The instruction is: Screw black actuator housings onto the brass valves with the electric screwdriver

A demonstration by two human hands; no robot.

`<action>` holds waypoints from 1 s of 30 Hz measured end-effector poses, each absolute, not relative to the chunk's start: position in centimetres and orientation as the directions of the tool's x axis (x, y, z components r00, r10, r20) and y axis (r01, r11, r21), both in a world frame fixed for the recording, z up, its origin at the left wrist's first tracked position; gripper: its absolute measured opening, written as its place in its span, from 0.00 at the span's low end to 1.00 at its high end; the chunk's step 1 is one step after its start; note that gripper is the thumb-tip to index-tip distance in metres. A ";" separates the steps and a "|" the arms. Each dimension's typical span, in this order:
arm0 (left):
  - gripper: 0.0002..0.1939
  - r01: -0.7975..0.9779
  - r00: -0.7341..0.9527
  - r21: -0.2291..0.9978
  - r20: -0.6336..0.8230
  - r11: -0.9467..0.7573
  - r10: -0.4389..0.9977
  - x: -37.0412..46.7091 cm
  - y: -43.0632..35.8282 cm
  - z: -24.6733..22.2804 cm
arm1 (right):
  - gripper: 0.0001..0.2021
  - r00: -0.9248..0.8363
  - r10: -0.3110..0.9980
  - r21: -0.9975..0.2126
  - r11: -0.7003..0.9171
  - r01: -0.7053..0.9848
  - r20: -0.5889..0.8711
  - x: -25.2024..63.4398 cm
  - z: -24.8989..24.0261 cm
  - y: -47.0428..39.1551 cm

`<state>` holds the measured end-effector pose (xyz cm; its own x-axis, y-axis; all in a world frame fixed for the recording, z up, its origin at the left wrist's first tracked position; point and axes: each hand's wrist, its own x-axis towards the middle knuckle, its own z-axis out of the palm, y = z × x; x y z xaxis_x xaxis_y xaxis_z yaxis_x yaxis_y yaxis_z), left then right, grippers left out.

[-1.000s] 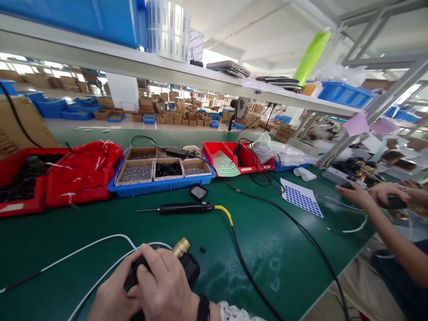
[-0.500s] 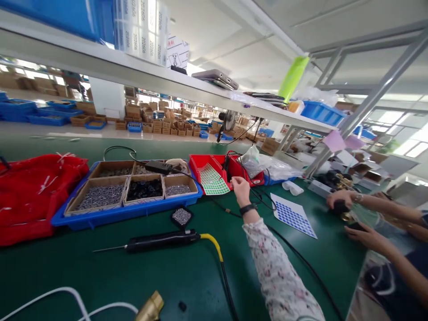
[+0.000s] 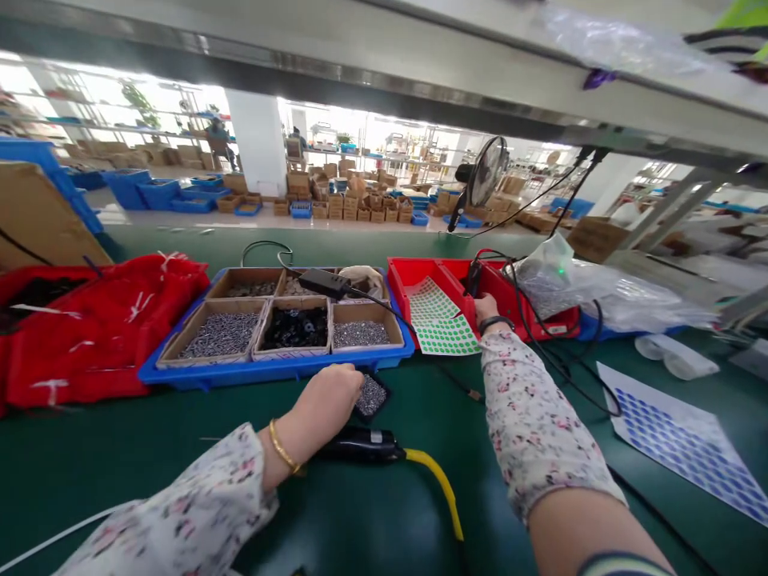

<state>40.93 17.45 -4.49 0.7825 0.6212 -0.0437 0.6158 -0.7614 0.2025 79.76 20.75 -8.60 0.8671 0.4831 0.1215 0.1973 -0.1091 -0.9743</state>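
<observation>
My left hand is closed, its fingertips pressed together at the left edge of a small black dish of tiny metal parts. Whatever is between those fingers is hidden. Below that hand lies a black electric screwdriver with a yellow cable sleeve, partly covered by my wrist. My right hand is at the front of the red bin, beside a black handle-like object standing in it. Its fingers are mostly hidden. Left of it, a sheet of green stickers hangs over the bin front.
A blue tray carries several cardboard boxes of screws and black parts. Red cloth lies at left. Black cables and plastic bags lie at right, near a sheet of blue stickers. A shelf spans overhead.
My left hand has come into view and reached the black dish. My right hand has moved forward to the red bin. The view has turned; the co-worker's hands are out of sight.
</observation>
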 end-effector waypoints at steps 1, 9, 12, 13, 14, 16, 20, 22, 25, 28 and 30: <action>0.08 0.627 0.776 0.178 -0.055 -0.758 0.628 42.0 17.6 -4.9 | 0.13 0.869 0.475 -0.980 -0.059 0.190 0.140 79.9 -8.6 20.8; 0.10 0.652 0.758 0.072 -0.097 -0.755 0.645 43.8 16.9 -5.8 | 0.12 0.832 0.377 -0.884 0.393 0.254 0.407 79.8 -2.6 16.9; 0.12 0.629 0.777 0.063 -0.059 -0.774 0.627 43.7 17.0 -6.0 | 0.16 0.761 0.334 -0.781 0.524 0.341 0.556 77.2 1.3 12.0; 0.13 0.615 0.788 0.062 -0.041 -0.786 0.614 43.6 17.0 -6.1 | 0.17 0.736 0.328 -0.754 0.548 0.362 0.592 75.9 2.4 9.9; 0.14 0.598 0.802 0.060 -0.023 -0.800 0.597 43.5 17.0 -6.2 | 0.18 0.713 0.332 -0.737 0.562 0.376 0.617 74.3 3.5 7.6; 0.15 0.561 0.827 0.057 0.008 -0.826 0.562 43.1 17.0 -6.5 | 0.18 0.681 0.347 -0.724 0.563 0.399 0.645 70.8 4.9 3.0; 0.16 0.468 0.878 0.056 0.085 -0.882 0.471 42.2 17.5 -7.3 | 0.14 0.667 0.428 -0.773 0.505 0.383 0.610 62.7 4.9 -5.8; 0.17 0.429 0.894 0.045 0.122 -0.902 0.431 41.9 17.7 -7.6 | 0.14 0.682 0.479 -0.814 0.483 0.322 0.553 58.7 3.5 -9.4; 0.17 0.408 0.897 0.047 0.164 -0.912 0.410 41.8 17.5 -7.2 | 0.20 0.731 0.525 -0.856 0.494 0.155 0.436 53.4 0.4 -13.5; 0.14 0.418 0.887 0.074 0.184 -0.906 0.424 41.8 16.6 -5.6 | 0.25 0.753 0.526 -0.851 0.518 0.084 0.394 49.3 -2.3 -15.7; 0.13 0.432 0.878 0.088 0.186 -0.897 0.441 41.0 15.7 -4.0 | 0.26 0.753 0.537 -0.849 0.525 0.055 0.380 47.2 -3.3 -16.3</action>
<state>41.01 15.72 -3.98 0.8781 0.4411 0.1857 0.4321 -0.8975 0.0884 47.16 -16.34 -3.32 0.7530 0.5369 0.3804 0.0549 0.5248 -0.8495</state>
